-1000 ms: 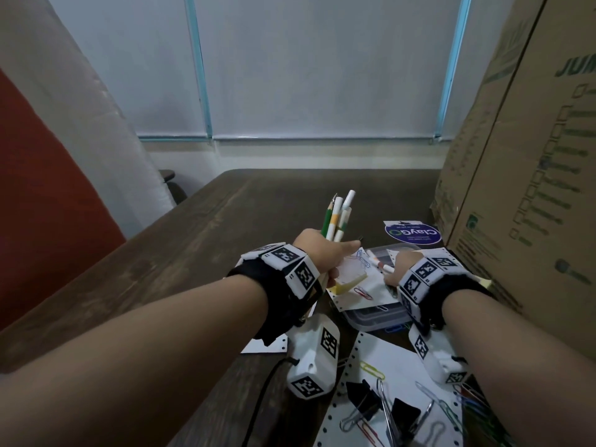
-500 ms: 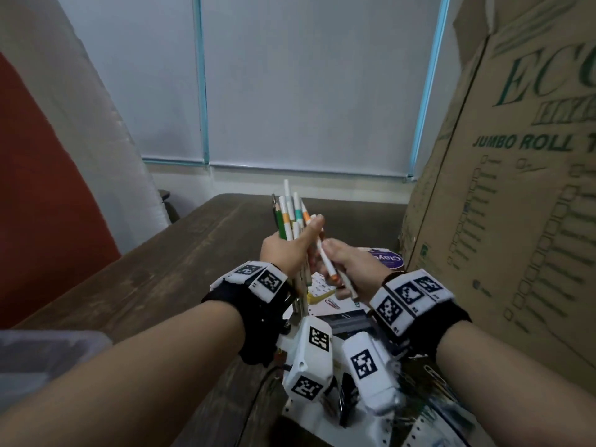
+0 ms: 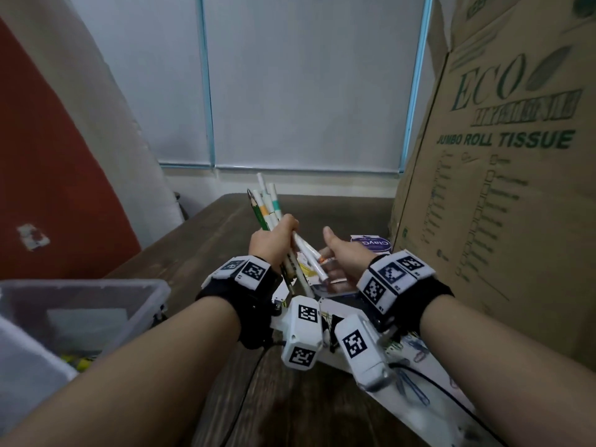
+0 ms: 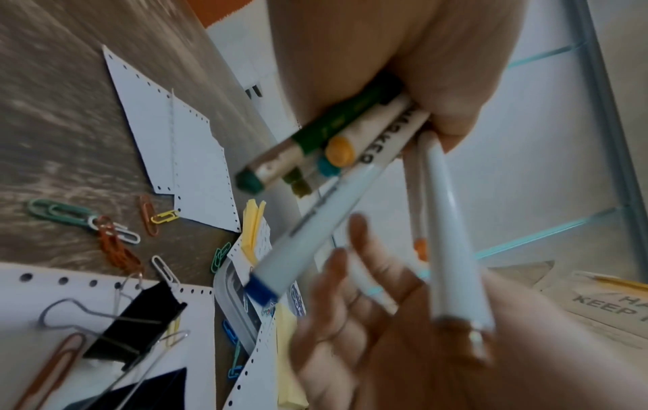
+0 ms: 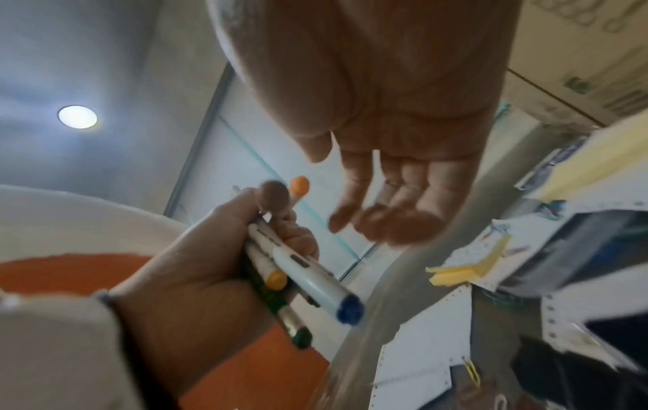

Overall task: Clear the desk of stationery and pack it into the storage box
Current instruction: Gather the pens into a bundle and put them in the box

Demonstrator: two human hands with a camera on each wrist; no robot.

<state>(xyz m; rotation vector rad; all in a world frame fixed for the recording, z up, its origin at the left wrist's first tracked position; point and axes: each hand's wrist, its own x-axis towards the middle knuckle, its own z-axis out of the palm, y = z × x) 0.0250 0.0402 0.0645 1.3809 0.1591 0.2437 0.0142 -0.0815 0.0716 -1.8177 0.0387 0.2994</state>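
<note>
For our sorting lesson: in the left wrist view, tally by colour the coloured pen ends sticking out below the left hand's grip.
Dark green end: 1
Olive end: 1
Teal end: 1
Yellow-orange end: 1
Blue end: 1
Orange end: 1
Total: 6, all on pens the left hand grips.

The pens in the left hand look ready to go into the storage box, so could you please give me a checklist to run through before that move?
1. Left hand has a firm grip on the pens: ok, fingers curled round the bundle.
2. Bundle tidy: not ok, one blue-tipped marker juts out at an angle.
3. Right hand out of the way: ok, open and empty beside the bundle.
4. Storage box open: ok, no lid on it.
5. Room in the box: cannot tell, its contents are blurred.
6. Desk cleared: not ok, paper clips remain.
</note>
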